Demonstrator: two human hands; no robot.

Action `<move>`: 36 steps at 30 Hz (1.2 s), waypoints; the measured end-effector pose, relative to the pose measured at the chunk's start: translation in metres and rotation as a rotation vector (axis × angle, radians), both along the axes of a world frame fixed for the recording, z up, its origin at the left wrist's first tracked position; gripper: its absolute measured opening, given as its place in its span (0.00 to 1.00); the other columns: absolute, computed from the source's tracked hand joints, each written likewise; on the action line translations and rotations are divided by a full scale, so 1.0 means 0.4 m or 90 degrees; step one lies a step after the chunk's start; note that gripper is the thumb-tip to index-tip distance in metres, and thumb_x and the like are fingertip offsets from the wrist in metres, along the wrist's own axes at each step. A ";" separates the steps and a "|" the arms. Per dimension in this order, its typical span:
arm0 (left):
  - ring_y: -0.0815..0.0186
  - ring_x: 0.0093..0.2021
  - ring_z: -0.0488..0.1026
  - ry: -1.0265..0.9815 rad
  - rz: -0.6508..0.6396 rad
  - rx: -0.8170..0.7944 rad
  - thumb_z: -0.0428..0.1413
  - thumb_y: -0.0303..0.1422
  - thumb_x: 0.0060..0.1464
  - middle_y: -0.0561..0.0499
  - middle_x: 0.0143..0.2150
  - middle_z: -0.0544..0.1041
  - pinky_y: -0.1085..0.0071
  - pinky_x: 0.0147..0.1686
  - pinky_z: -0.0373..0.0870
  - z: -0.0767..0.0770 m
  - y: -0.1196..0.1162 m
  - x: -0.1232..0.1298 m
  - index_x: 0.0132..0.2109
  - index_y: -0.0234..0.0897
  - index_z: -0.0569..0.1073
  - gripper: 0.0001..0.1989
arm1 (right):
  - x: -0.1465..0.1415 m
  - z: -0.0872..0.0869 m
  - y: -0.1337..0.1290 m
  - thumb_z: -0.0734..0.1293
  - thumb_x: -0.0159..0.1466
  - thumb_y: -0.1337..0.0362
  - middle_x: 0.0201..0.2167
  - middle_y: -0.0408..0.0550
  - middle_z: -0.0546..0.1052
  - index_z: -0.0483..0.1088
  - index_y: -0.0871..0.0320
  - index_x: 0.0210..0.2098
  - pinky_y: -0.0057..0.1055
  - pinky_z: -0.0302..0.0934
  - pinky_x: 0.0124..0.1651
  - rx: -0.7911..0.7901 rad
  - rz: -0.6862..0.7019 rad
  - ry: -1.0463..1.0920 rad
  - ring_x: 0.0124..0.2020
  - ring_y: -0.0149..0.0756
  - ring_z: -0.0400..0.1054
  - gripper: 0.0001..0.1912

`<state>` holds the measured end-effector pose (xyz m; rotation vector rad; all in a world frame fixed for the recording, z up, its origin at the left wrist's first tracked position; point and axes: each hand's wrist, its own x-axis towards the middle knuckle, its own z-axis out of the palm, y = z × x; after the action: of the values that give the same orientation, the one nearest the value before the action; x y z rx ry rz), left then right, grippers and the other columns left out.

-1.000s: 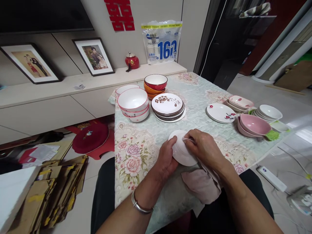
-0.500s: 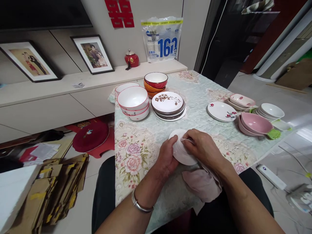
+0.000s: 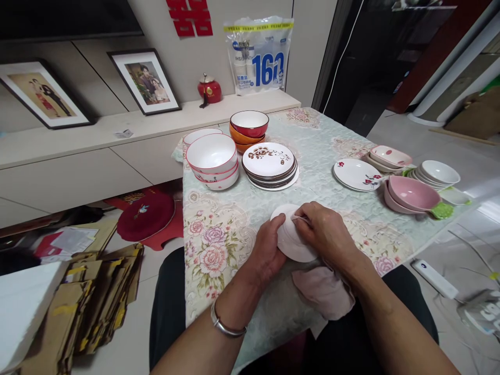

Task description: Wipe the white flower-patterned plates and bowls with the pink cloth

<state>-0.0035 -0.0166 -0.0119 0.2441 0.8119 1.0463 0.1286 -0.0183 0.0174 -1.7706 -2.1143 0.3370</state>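
Note:
A small white plate [image 3: 291, 245] is held over the near edge of the table, its ringed underside apparently facing up. My left hand [image 3: 269, 247] grips its left rim, thumb on top and fingers beneath. My right hand [image 3: 322, 229] is closed on a pale pink cloth [image 3: 324, 291] and presses part of it against the plate. The rest of the cloth hangs below my right wrist. Past the plate stand a stack of brown-flowered plates [image 3: 269, 159] and a stack of red-rimmed white bowls [image 3: 213, 153].
Behind them is a stack of red and orange bowls [image 3: 249, 125]. To the right are flowered plates [image 3: 356, 174], pink bowls [image 3: 414, 194] and small white bowls [image 3: 440, 173]. A flowered tablecloth [image 3: 219, 224] covers the table. Flattened cardboard [image 3: 101, 297] and a red stool [image 3: 146, 216] stand at left.
The view has shifted slightly. Both hands keep their hold on the plate and cloth, with barely any movement of the right hand over the plate.

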 end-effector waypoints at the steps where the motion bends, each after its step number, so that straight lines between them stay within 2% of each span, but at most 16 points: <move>1: 0.57 0.37 0.77 0.003 -0.001 -0.003 0.62 0.33 0.47 0.48 0.28 0.79 0.64 0.41 0.70 0.000 0.000 0.000 0.37 0.31 0.78 0.10 | 0.002 0.006 -0.001 0.61 0.66 0.67 0.36 0.51 0.77 0.72 0.59 0.37 0.33 0.57 0.40 -0.008 -0.004 -0.005 0.36 0.40 0.71 0.08; 6: 0.56 0.36 0.77 0.004 0.010 0.009 0.64 0.34 0.43 0.48 0.26 0.78 0.64 0.40 0.71 0.007 -0.004 -0.001 0.33 0.31 0.77 0.11 | 0.004 0.027 -0.009 0.63 0.64 0.68 0.33 0.48 0.76 0.71 0.58 0.33 0.31 0.56 0.37 -0.045 0.038 0.040 0.33 0.36 0.69 0.06; 10: 0.55 0.37 0.78 -0.004 0.005 0.018 0.64 0.34 0.43 0.48 0.27 0.79 0.65 0.39 0.71 0.008 -0.005 -0.001 0.32 0.32 0.77 0.09 | -0.003 0.010 -0.005 0.63 0.65 0.66 0.36 0.48 0.77 0.73 0.58 0.36 0.31 0.58 0.39 -0.022 0.080 0.085 0.37 0.37 0.70 0.06; 14: 0.57 0.37 0.78 -0.005 0.004 0.022 0.64 0.35 0.46 0.47 0.29 0.80 0.65 0.40 0.71 -0.002 -0.004 0.001 0.34 0.32 0.78 0.10 | 0.001 -0.012 0.003 0.62 0.65 0.66 0.37 0.51 0.77 0.73 0.59 0.38 0.33 0.58 0.41 0.022 0.040 0.045 0.38 0.40 0.71 0.08; 17: 0.56 0.36 0.78 0.001 0.003 0.019 0.63 0.35 0.46 0.47 0.29 0.81 0.64 0.40 0.71 -0.003 -0.003 0.002 0.36 0.31 0.79 0.12 | 0.008 -0.011 0.005 0.61 0.65 0.67 0.36 0.52 0.77 0.74 0.59 0.37 0.33 0.58 0.40 0.025 0.003 0.022 0.37 0.40 0.71 0.09; 21: 0.56 0.36 0.78 0.005 0.008 0.012 0.63 0.34 0.44 0.47 0.28 0.80 0.64 0.39 0.72 0.006 -0.004 0.003 0.34 0.32 0.78 0.10 | 0.009 0.004 0.000 0.62 0.64 0.68 0.34 0.49 0.77 0.73 0.58 0.34 0.31 0.57 0.38 -0.003 0.034 0.049 0.35 0.38 0.71 0.07; 25: 0.57 0.35 0.78 0.001 0.013 0.014 0.64 0.34 0.42 0.48 0.26 0.79 0.65 0.39 0.72 0.012 -0.005 0.001 0.32 0.33 0.77 0.09 | 0.002 0.004 -0.001 0.63 0.64 0.66 0.35 0.48 0.77 0.73 0.57 0.35 0.31 0.58 0.38 -0.014 0.085 0.103 0.35 0.36 0.70 0.06; 31: 0.56 0.36 0.78 0.002 0.005 0.007 0.64 0.34 0.43 0.47 0.27 0.79 0.65 0.39 0.71 0.008 -0.004 0.000 0.35 0.31 0.78 0.12 | 0.010 0.015 -0.004 0.63 0.63 0.69 0.33 0.48 0.76 0.72 0.58 0.33 0.32 0.56 0.37 -0.012 0.030 0.031 0.33 0.37 0.69 0.06; 36: 0.60 0.34 0.77 -0.007 0.004 0.030 0.64 0.33 0.45 0.48 0.28 0.79 0.68 0.35 0.69 0.008 -0.009 -0.004 0.34 0.32 0.77 0.10 | 0.007 0.028 -0.012 0.64 0.65 0.66 0.34 0.47 0.76 0.73 0.57 0.35 0.31 0.58 0.38 -0.039 0.117 0.070 0.35 0.37 0.69 0.06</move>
<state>-0.0051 -0.0201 -0.0086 0.2759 0.7791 1.0723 0.1313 -0.0231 0.0286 -1.5537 -2.2140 0.5409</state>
